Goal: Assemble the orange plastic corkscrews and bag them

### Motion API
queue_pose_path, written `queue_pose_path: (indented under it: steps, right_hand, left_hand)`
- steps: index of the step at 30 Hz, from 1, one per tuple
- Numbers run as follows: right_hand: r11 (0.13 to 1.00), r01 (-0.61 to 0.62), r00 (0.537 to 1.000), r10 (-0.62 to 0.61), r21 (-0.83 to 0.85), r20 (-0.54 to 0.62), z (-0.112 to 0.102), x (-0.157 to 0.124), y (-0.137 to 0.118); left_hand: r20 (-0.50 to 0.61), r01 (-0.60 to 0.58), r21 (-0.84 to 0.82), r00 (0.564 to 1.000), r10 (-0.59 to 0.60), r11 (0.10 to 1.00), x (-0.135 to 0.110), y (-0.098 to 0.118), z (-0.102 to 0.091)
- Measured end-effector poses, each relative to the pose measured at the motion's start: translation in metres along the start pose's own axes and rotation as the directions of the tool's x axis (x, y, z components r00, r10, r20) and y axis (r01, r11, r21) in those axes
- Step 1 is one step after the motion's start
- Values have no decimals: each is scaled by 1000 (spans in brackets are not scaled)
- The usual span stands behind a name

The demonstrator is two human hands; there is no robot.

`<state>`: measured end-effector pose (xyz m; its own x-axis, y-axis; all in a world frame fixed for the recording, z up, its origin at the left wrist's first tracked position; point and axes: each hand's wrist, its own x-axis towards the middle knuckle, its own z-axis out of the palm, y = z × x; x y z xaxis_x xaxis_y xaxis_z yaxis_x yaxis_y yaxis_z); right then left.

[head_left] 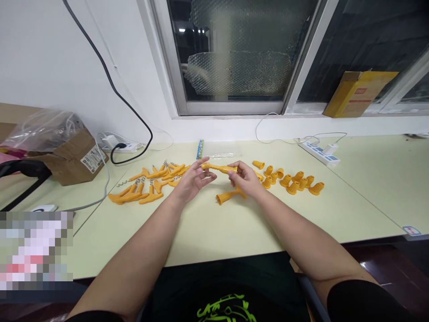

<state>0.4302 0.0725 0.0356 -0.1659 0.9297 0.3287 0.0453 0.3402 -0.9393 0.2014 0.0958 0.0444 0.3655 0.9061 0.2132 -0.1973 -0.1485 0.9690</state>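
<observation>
A yellow plastic corkscrew [216,167] is held level above the table between my two hands. My left hand [194,181] pinches its handle end, with the other fingers partly spread. At the opposite end, the fingers of my right hand [246,178] close round the wider bell-shaped part and cover some of it. Below my right hand lies another corkscrew with a bell-shaped sleeve [225,197] on it. To the left are several yellow T-handles with bare metal spirals [150,195]. Several loose yellow sleeves [293,187] stand or lie to the right.
A clear plastic packet [219,150] lies behind my hands near the wall. Power strips [320,153] with cables sit at the back on both sides. An open cardboard box [72,156] stands left; a yellow carton [360,94] leans on the window sill.
</observation>
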Motion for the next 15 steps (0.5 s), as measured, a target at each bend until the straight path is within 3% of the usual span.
queue_pose_path:
  steps: [2,4,7,9,12,15]
  right_hand:
    - [978,-129,988,141,165,-60,-1,4,-1]
    - [919,-255,954,290,301,-76,-4,8,-2]
    - [746,-455,863,503,487,37,-10,12,-5]
    - [593,-593,775,604,545,186,-14,13,-6]
    - [419,-744,633,690,520,351,-18,15,-7]
    - [380,-780,587,720,496,371,-19,16,-8]
  left_hand:
    - [-67,-90,278,991,112,956,-1,-4,-2]
    - [-63,-203,597,952,298,776,-3,-6,-4]
    - [171,-358,842,886,431,403,-6,-4,-2]
    - [296,-434,863,850,437,259,-6,0,1]
    - [372,-510,833,804,464,215,-7,5,4]
    - [372,-522,805,813,448,280,-8,7,2]
